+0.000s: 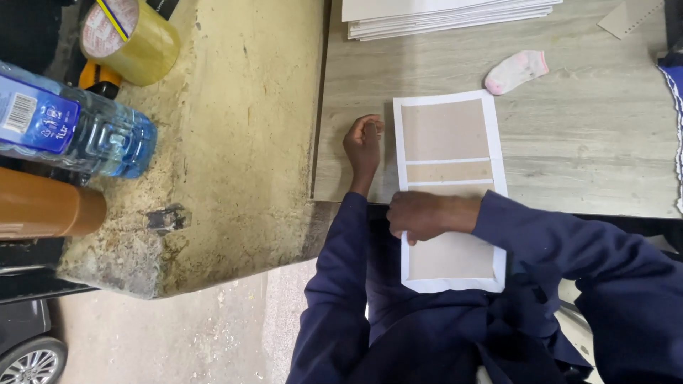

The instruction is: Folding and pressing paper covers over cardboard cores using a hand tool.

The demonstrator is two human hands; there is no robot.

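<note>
A white sheet [498, 142] with tan cardboard panels glued on it lies on the grey wood-grain table [590, 149] and overhangs the near edge. My right hand [423, 215] lies across the sheet at the table's edge, with its fingers curled around the sheet's left border. My left hand [364, 142] rests on the table just left of the sheet. Its fingers are curled in, the fingertips are near the sheet's edge, and nothing shows in them. Both arms wear dark navy sleeves.
A stack of white sheets [448, 18] lies at the table's far side, with a pink and white sock [516, 71] near it. On the rough concrete ledge [235, 142] to the left are a tape roll [128, 39], a water bottle [71, 128] and a brown cylinder [43, 210].
</note>
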